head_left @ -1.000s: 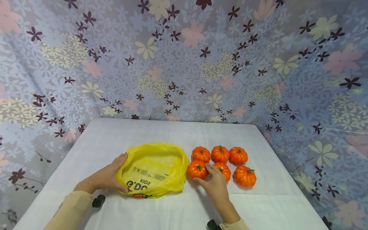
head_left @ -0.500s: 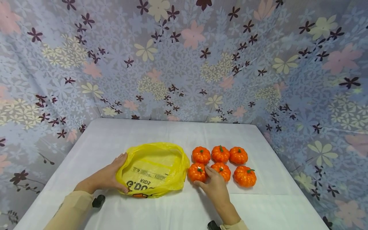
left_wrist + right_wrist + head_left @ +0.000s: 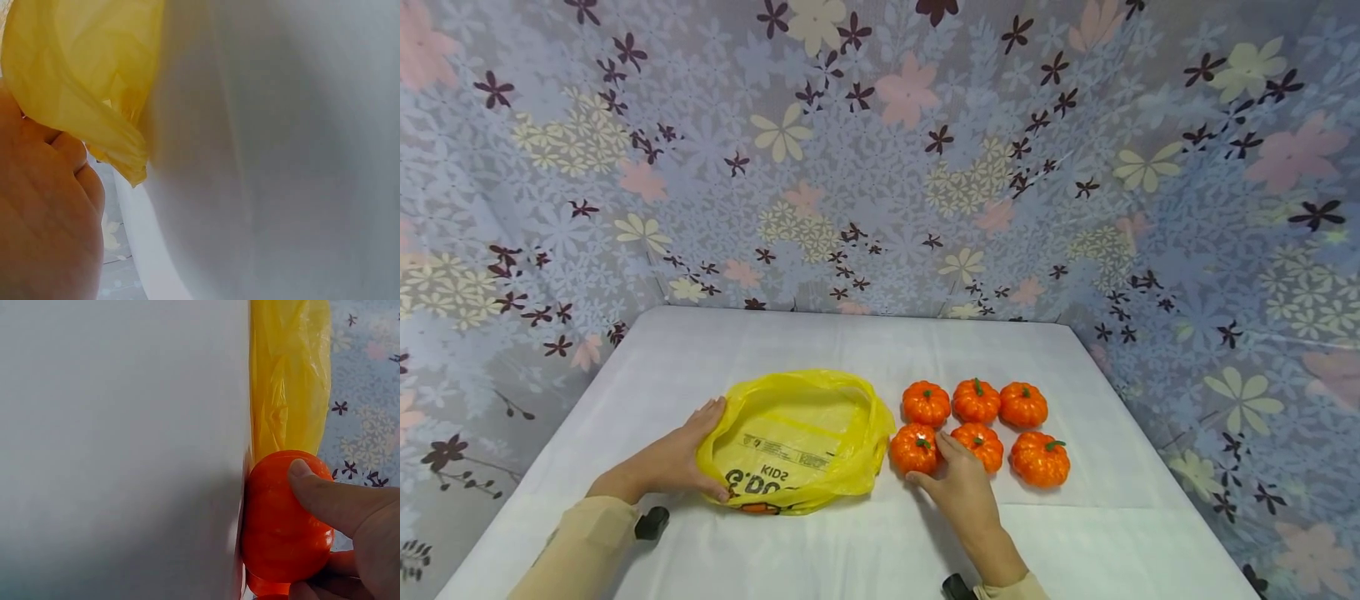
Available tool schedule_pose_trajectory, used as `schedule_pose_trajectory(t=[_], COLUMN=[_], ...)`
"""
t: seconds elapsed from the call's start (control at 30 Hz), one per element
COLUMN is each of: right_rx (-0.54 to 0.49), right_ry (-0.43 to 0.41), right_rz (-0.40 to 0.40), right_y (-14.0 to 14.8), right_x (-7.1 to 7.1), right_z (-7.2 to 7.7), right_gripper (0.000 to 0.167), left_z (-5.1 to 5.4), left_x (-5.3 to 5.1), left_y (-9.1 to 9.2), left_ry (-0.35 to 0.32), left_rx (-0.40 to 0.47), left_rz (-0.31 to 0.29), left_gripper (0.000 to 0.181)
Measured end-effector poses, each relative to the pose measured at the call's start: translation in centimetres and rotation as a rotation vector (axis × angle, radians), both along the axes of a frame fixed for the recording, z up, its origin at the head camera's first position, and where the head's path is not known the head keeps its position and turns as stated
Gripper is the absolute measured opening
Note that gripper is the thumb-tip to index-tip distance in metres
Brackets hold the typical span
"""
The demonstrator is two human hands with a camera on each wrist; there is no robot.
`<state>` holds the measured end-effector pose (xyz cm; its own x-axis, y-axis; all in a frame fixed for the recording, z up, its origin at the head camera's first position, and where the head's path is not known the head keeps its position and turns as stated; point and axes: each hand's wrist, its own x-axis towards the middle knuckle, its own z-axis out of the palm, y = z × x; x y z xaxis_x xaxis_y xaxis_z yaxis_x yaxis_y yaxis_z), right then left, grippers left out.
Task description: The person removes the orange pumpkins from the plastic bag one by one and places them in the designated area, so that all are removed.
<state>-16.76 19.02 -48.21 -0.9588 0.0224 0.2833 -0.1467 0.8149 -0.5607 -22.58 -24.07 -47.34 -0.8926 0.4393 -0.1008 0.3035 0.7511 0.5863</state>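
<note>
A yellow plastic bag [image 3: 790, 446] with dark printing lies with its mouth spread on the white table. My left hand [image 3: 662, 454] holds its left rim, thumb on the near side and fingers farther back. In the left wrist view, bent fingers [image 3: 69, 150] show beneath the bag's fold. Just right of the bag, my right hand [image 3: 966, 492] grips a small orange decorative pumpkin [image 3: 913, 450] between thumb and fingers. The right wrist view shows the thumb across the pumpkin [image 3: 281, 519], which sits on the table close to the bag [image 3: 290, 381].
Several more orange pumpkins stand in two rows by the right hand, such as a back-row one [image 3: 976, 400] and the rightmost front one [image 3: 1040, 460]. The white-covered table [image 3: 760, 333] ends at a flowered cloth backdrop [image 3: 880, 167].
The gripped pumpkin has shifted slightly toward me, opening a small gap from the one behind it. My left hand and the bag's left rim have moved slightly left.
</note>
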Motion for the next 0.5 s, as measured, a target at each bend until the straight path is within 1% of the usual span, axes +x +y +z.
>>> schedule_pose_trajectory(t=[0.17,0.27,0.37,0.5], right_rx=[-0.03,-0.03,-0.021,-0.019], right_ry=[0.025,0.035,0.049,0.107], right_rz=[0.019,0.013,0.004,0.015], right_y=[0.0,0.0,0.0,0.3], right_x=[0.3,0.4,0.3,-0.1], right_z=[-0.1,0.1,0.8,2.4], right_gripper=[0.083,0.081,0.077,0.075], left_z=[-0.1,0.0,0.4,1.2], left_x=[0.3,0.5,0.5,0.2], left_y=[-0.6,-0.9,-1.1,-1.1], left_ry=[-0.006,0.007,0.031,0.078], left_rx=[-0.007,-0.021,-0.015,0.001], left_rz=[0.013,0.009,-0.004,-0.022], left_gripper=[0.148,0.148,0.147,0.147])
